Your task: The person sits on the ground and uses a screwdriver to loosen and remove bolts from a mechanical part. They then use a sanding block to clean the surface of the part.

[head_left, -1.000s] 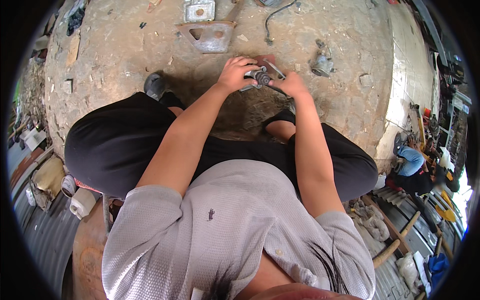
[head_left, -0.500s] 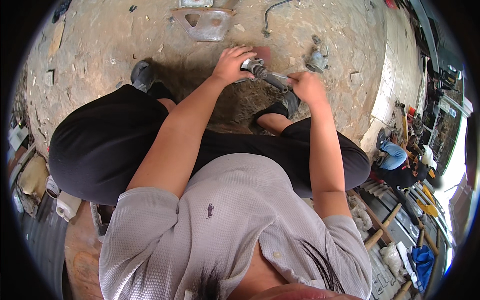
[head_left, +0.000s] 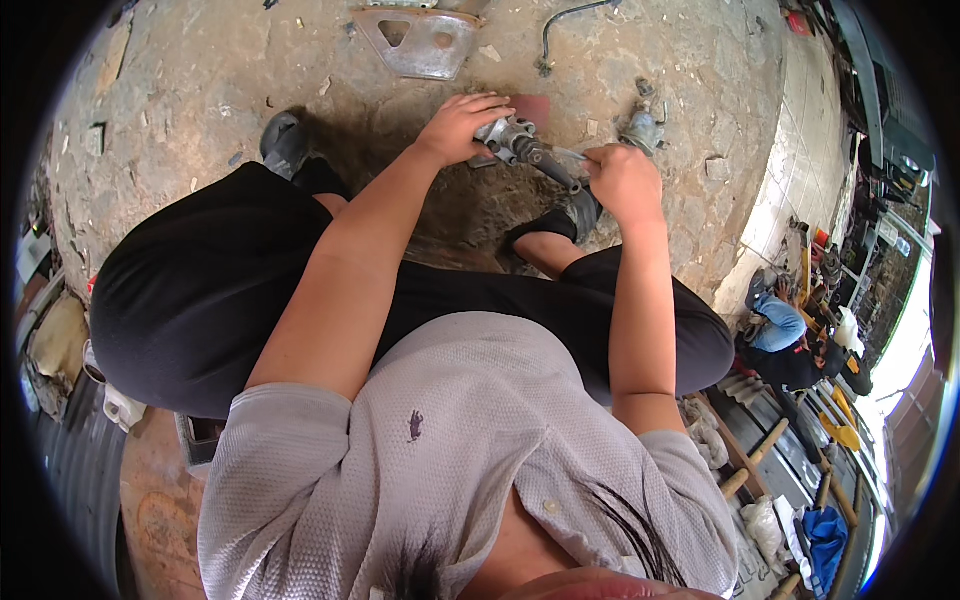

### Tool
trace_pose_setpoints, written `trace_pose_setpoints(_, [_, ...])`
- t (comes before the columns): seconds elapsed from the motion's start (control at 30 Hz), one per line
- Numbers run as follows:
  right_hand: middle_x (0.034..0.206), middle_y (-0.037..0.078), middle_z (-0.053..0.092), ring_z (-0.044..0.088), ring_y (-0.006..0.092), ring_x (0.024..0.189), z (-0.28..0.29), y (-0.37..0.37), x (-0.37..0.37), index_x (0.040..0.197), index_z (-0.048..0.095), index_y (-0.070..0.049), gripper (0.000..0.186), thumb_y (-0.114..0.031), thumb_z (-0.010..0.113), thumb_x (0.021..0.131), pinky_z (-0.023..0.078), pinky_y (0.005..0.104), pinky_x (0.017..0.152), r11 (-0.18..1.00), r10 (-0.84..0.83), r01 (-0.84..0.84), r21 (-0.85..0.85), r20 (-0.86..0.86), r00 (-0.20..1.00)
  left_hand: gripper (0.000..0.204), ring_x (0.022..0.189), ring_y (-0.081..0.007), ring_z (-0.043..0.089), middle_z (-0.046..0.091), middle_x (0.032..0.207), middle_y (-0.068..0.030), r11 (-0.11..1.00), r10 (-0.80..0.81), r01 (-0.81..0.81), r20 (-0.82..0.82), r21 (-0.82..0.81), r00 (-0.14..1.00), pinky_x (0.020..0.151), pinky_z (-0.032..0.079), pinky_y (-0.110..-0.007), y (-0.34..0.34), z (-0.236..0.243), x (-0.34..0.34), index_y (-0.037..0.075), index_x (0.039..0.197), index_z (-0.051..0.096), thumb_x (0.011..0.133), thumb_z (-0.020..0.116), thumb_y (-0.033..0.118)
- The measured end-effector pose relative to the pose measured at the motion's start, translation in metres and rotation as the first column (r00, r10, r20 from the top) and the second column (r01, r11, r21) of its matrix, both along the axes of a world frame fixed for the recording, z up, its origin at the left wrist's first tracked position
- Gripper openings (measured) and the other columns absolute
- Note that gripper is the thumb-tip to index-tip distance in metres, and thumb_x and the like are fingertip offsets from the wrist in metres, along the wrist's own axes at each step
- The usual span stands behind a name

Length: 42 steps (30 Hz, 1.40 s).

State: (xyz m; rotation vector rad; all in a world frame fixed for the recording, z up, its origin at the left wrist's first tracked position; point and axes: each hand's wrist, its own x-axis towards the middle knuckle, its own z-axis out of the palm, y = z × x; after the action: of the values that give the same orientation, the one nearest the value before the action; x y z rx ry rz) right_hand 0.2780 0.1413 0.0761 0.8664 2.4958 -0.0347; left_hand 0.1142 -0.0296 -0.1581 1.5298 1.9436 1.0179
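A grey metal machine part (head_left: 518,140) with a dark arm sticking out of it is held just above the ground between my feet. My left hand (head_left: 462,128) grips its left end, fingers wrapped over the top. In my closed right hand (head_left: 627,185) is a thin, shiny metal tool (head_left: 568,154), its far end reaching to the part's right side. The tool's exact kind is hidden by the fist. Behind the part lies a flat reddish piece (head_left: 530,108). Farther right on the ground rests another grey metal part (head_left: 641,130).
A triangular metal plate (head_left: 425,42) and a bent black hose (head_left: 547,40) lie at the far side. My shoes (head_left: 286,140) flank the work. Another person (head_left: 780,325) sits at the right, among tools and wooden poles (head_left: 768,440).
The metal part has turned slightly and shows more of its body. My right hand has shifted a little to the right and nearer. The whole view has tilted slightly.
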Motion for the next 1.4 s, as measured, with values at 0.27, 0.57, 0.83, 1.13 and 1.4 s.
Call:
trace_pose_setpoints(0.27, [0.101,0.019,0.077,0.073,0.0388,0.096,-0.019,0.026,0.02,0.111,0.083,-0.015,0.023,-0.022,0.075,0.091,0.058,0.0463,0.086,0.99,-0.073,0.062,-0.126,-0.081,0.994,0.094,0.147,-0.029,0.047,0.054,0.157,0.0003,1.0,0.014,-0.015,0.019,0.015,1.0,0.122,0.038,-0.048,0.001,-0.002,0.0,0.024,0.15,0.057,0.065,0.094,0.016])
trace_pose_setpoints(0.57, [0.109,0.018,0.077,0.073,0.0391,0.103,-0.032,0.044,0.014,0.114,0.082,-0.017,0.025,-0.026,0.072,0.093,0.058,0.0467,0.089,0.998,-0.035,0.042,-0.049,0.135,0.99,0.096,0.146,-0.0291,0.047,0.055,0.156,0.0,0.999,0.028,-0.029,0.036,0.029,0.999,0.12,0.038,-0.048,0.0,-0.003,0.003,0.024,0.15,0.057,0.063,0.094,0.015])
trace_pose_setpoints(0.83, [0.109,0.018,0.077,0.073,0.0382,0.106,-0.026,0.053,0.019,0.114,0.082,-0.018,0.025,-0.026,0.071,0.094,0.057,0.0455,0.09,0.918,-0.123,0.118,-0.378,0.012,0.992,0.097,0.146,-0.0294,0.048,0.056,0.155,-0.0004,0.999,0.015,-0.017,0.043,0.042,0.999,0.12,0.038,-0.048,0.003,0.0,0.004,0.023,0.151,0.057,0.062,0.095,0.014])
trace_pose_setpoints(1.13, [0.108,0.012,0.079,0.075,0.0296,0.096,-0.007,0.031,0.0,0.14,0.068,-0.017,0.043,-0.014,0.064,0.098,0.057,0.0413,0.088,0.795,-0.34,0.204,-0.571,-0.141,0.93,0.095,0.146,-0.0294,0.048,0.056,0.154,-0.001,0.999,0.028,-0.028,0.024,0.026,0.999,0.119,0.038,-0.049,0.0,-0.002,0.004,0.024,0.15,0.057,0.063,0.094,0.016])
trace_pose_setpoints(1.4, [0.118,0.008,0.076,0.069,0.0178,0.097,-0.02,0.021,0.008,0.134,0.068,0.0,0.046,-0.021,0.079,0.095,0.053,0.0309,0.085,0.593,-0.306,-0.057,-0.803,-0.291,0.906,0.095,0.146,-0.0294,0.048,0.056,0.154,-0.0011,0.998,0.022,-0.023,0.03,0.055,0.999,0.12,0.038,-0.049,0.0,0.0,0.002,0.022,0.149,0.057,0.063,0.095,0.017])
